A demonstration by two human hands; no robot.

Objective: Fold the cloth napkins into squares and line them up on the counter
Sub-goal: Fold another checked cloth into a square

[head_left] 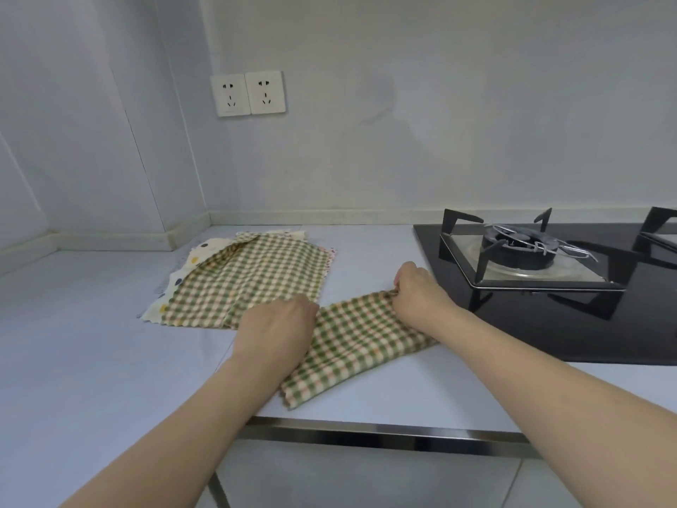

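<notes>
Two hands work one green checked napkin [351,346] near the front edge of the surface [91,342]. The right hand [417,293] has its fingers curled, pinching the napkin's far corner; the left hand [276,330] grips its left edge, fingers curled under. Toward the back edge lies a pile of napkins [249,276], beside the black gas hob [549,287].

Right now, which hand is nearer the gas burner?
Right. The right hand pinches the far corner of the checked napkin just beside the hob's edge, close to the gas burner. The left hand grips the napkin's other end, farther left.
</notes>
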